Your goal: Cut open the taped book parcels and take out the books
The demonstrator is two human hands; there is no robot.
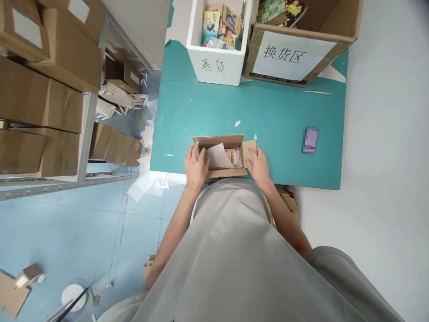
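A small cardboard box (219,141) lies open at the table's front edge, close to my body. Inside it are a sheet of white paper (219,156) and a small pinkish item (231,155) partly under the paper. My left hand (196,165) is at the box's left end, fingers bent and apart over its rim. At the right end, my right hand (258,165) has its thumb and fingers closed on the box's raised end flap (248,150).
At the table's (268,116) back stand a white bin (217,67) of books and a large labelled carton (291,58). A blurred purple object (310,140) lies at right. Shelves with cartons (67,49) stand left; paper scraps (147,179) hang by the table's left edge.
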